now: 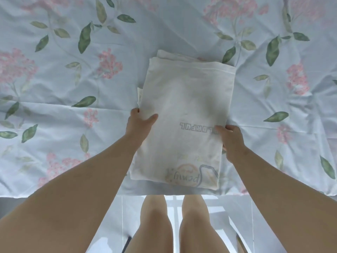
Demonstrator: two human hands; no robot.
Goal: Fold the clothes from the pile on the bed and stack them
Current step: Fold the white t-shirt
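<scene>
At lower centre, both forearms reach over the bed (54, 84) edge. The left hand (141, 123) and right hand (231, 141) each grip a side of the folded white garment (184, 99) lying mid-frame, thumbs on top, fingers (135, 111) curled under. Folding looks finished; next, probably carry it flat to a stack, none in view

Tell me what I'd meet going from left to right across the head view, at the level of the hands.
First the flowered bedsheet → left hand, gripping the cloth's left edge → folded white garment → right hand, gripping its right edge → bedsheet again.
</scene>
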